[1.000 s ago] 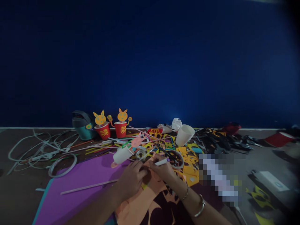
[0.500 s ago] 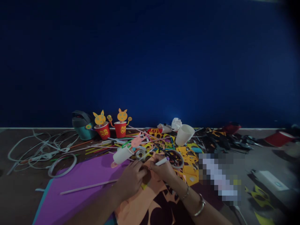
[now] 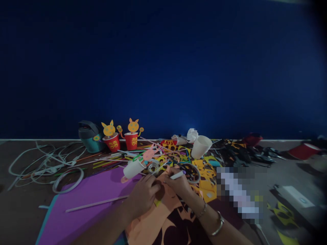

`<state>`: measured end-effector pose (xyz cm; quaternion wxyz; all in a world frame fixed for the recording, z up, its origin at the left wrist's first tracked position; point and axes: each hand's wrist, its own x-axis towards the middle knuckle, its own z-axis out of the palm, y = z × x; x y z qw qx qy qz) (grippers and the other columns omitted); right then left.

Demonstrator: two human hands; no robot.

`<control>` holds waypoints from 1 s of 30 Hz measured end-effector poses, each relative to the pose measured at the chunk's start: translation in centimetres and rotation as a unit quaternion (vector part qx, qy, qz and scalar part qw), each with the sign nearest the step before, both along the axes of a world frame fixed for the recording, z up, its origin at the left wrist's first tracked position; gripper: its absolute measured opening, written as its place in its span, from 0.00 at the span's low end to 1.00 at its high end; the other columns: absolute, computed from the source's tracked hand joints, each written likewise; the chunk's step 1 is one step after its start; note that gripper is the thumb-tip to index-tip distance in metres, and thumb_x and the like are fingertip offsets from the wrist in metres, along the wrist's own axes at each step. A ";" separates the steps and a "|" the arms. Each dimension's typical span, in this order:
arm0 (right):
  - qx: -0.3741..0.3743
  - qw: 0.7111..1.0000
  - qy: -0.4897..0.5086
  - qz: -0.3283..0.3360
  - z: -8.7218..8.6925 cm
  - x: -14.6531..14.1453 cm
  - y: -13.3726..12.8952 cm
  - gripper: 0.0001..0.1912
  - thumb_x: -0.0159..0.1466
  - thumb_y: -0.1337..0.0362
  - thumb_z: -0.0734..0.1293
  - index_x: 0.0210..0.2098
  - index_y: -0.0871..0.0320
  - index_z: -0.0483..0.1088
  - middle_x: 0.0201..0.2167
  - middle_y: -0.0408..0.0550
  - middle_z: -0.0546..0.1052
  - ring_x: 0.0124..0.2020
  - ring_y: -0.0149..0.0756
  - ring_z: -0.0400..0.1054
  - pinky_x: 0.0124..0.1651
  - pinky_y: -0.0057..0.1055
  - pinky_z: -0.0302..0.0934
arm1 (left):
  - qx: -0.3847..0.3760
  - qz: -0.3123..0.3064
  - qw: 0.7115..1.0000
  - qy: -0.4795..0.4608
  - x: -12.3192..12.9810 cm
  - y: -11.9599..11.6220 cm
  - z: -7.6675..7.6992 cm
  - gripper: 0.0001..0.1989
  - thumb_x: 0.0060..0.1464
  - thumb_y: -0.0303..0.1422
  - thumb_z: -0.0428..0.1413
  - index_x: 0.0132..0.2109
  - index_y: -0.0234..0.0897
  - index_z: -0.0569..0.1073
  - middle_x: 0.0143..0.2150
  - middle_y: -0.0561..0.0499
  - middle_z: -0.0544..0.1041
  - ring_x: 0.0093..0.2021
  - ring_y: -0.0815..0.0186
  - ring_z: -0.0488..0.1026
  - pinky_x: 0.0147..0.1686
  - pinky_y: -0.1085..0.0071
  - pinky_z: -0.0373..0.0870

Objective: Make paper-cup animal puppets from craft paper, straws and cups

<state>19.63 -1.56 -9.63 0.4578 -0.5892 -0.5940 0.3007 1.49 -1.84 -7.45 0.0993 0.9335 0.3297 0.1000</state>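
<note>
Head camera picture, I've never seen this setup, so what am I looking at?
There's no machine here, just a person, filmed by a camera worn on their head that looks forward and down. Their bare right hand holds a white-and-purple pen. Their left hand appears to rest on orange paper. Around them lie a purple sheet, yellow-orange paper scraps and a tilted white cup. Farther back, two red cups hold orange animal faces before a blue wall.
</note>
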 end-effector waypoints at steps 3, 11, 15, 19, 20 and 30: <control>-0.002 1.000 -0.010 -0.002 0.1 0.0 0.0 0.11 0.50 0.66 0.61 0.18 0.55 0.52 0.15 0.35 0.55 0.19 0.26 0.48 0.21 0.24 0.44 | -0.002 -0.002 1.000 0.002 0.0 0.0 0.0 0.09 0.53 0.24 0.50 0.40 0.39 0.70 0.42 0.47 0.68 0.45 0.58 0.64 0.44 0.62 0.64; 0.004 1.000 -0.018 -0.012 0.0 0.1 -0.1 0.10 0.52 0.66 0.61 0.18 0.55 0.53 0.15 0.35 0.56 0.19 0.27 0.49 0.22 0.24 0.45 | 0.002 -0.003 1.000 -0.006 0.0 0.0 -0.1 0.11 0.52 0.22 0.49 0.40 0.39 0.70 0.42 0.47 0.68 0.45 0.59 0.64 0.44 0.62 0.63; 0.006 1.000 -0.020 -0.015 -0.1 0.1 0.0 0.09 0.51 0.67 0.60 0.18 0.55 0.53 0.16 0.35 0.55 0.20 0.27 0.50 0.22 0.25 0.45 | -0.003 -0.008 1.000 -0.011 0.0 0.1 -0.2 0.12 0.53 0.22 0.49 0.42 0.39 0.70 0.42 0.47 0.68 0.44 0.58 0.65 0.43 0.62 0.64; 0.003 1.000 -0.022 -0.015 -0.3 0.2 0.1 0.09 0.50 0.67 0.60 0.18 0.55 0.52 0.16 0.35 0.54 0.20 0.27 0.49 0.22 0.24 0.45 | -0.004 -0.002 1.000 -0.016 0.0 0.1 -0.2 0.12 0.53 0.22 0.48 0.42 0.39 0.70 0.42 0.47 0.68 0.45 0.59 0.65 0.44 0.62 0.63; 0.002 1.000 -0.023 -0.017 -0.4 0.1 0.1 0.09 0.49 0.68 0.60 0.18 0.55 0.52 0.16 0.34 0.54 0.20 0.27 0.48 0.22 0.24 0.44 | -0.003 0.000 1.000 -0.016 0.0 0.0 -0.1 0.12 0.53 0.22 0.48 0.42 0.39 0.70 0.42 0.47 0.68 0.45 0.59 0.65 0.45 0.62 0.63; 0.000 1.000 -0.015 -0.011 -0.8 0.1 0.0 0.11 0.47 0.69 0.60 0.17 0.55 0.50 0.15 0.34 0.52 0.19 0.26 0.46 0.20 0.24 0.41 | -0.001 0.001 1.000 -0.003 0.0 0.0 -0.1 0.10 0.53 0.23 0.49 0.41 0.39 0.70 0.43 0.46 0.68 0.46 0.58 0.64 0.44 0.62 0.63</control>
